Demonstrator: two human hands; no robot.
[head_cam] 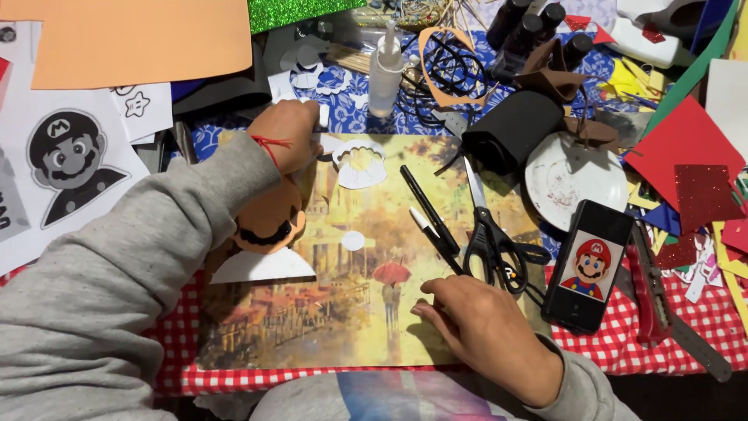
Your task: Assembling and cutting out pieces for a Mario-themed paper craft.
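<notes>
my left hand has its fingers closed on a small white piece, just above the orange foam face cutout with a black moustache. right hand rests flat, fingers loose and holding nothing. i'd keep that one pressing down so nothing slides. just past the right fingers: two black pens, one pair of black scissors, one phone.

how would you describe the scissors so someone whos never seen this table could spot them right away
Start at the big yellow painted-scene board in the middle of the table and go to its right edge, just above the right hand. The scissors lie there, blades pointing away, between two black pens and a phone. Their black loop handles and long silver blades set them apart.
</notes>
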